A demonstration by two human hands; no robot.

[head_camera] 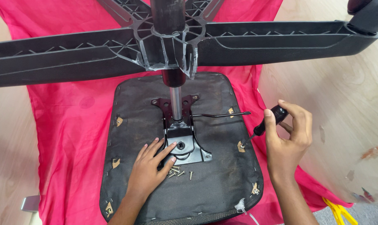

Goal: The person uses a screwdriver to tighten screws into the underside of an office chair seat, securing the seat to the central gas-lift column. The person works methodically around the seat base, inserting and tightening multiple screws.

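An upturned office chair lies below me: its dark fabric seat underside, a black metal mounting plate bolted at the middle, a chrome gas cylinder rising to the black star base. My left hand rests flat on the seat, fingers touching the plate's near edge, with several loose screws beside it. My right hand grips a black-handled screwdriver; its tip points at a small metal bracket on the seat's right edge.
A bright pink cloth lies under the seat on a pale wooden floor. A thin black lever sticks out right from the plate. A castor sits at the far right leg end. A yellow tool lies at bottom right.
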